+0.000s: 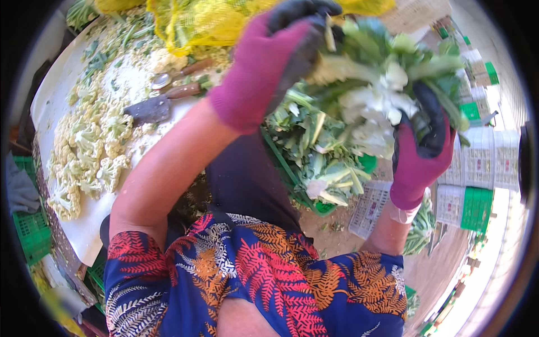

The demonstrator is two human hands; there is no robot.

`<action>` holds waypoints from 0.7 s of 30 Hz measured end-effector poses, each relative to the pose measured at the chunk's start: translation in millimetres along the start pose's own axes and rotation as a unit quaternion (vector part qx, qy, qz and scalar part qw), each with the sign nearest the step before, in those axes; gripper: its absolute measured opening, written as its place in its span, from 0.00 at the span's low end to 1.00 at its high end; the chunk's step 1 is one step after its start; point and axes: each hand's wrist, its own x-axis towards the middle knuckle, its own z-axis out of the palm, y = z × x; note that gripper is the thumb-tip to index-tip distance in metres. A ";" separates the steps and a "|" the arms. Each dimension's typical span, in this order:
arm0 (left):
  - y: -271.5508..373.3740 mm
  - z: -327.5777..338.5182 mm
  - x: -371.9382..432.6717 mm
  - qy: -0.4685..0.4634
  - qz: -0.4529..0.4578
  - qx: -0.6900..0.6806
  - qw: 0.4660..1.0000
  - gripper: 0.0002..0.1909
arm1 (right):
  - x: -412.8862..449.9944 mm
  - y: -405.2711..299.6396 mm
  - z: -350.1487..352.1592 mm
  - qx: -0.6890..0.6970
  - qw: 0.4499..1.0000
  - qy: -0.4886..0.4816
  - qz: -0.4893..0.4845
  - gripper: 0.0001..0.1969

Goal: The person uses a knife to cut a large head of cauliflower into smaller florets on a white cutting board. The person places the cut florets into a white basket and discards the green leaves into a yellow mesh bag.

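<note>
Before me, above the right side of the work area, a leafy cauliflower trimming (379,92) with green leaves and a white base is held up between both hands. My right hand (425,147), in a purple and black glove, grips its right side from below. My left hand (278,63), gloved alike, closes at the upper left of the leaves, where a pale strip shows by the fingertips; blur hides the exact grip. Beneath them stands a green basket (280,156) heaped with cut leaves and stalks (324,168).
Cauliflower florets (92,147) and crumbs cover much of the white tabletop (90,231) at left. A broad-bladed knife (149,110) lies there, beside another wooden-handled tool (198,66). Yellow mesh bags (202,25) sit at the back. White and green crates (478,160) are stacked at right.
</note>
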 end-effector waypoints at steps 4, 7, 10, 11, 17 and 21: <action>-89.8 54.2 0.4 -0.143 -0.080 0.122 0.979 0.14 | -81.3 45.5 -47.2 -0.278 0.958 -0.060 -0.031 0.20; -133.2 41.1 -18.5 -0.093 -0.095 0.146 0.980 0.15 | -212.3 106.5 -27.9 -0.383 0.894 -0.216 0.086 0.27; -127.3 5.9 -31.7 -0.081 -0.065 0.229 0.968 0.15 | -269.2 160.8 -29.6 -0.342 0.872 -0.213 0.277 0.35; -120.0 -8.7 -33.7 -0.068 -0.058 0.251 0.964 0.15 | -257.9 164.2 -28.4 -0.337 0.882 -0.211 0.254 0.36; -85.2 -62.9 -50.6 -0.013 -0.075 0.432 0.899 0.14 | -229.3 196.5 -9.5 -0.176 0.880 -0.234 0.375 0.41; -82.4 -72.0 -59.9 -0.046 0.001 0.575 0.817 0.15 | -267.0 244.0 -0.2 -0.045 0.895 -0.106 0.430 0.45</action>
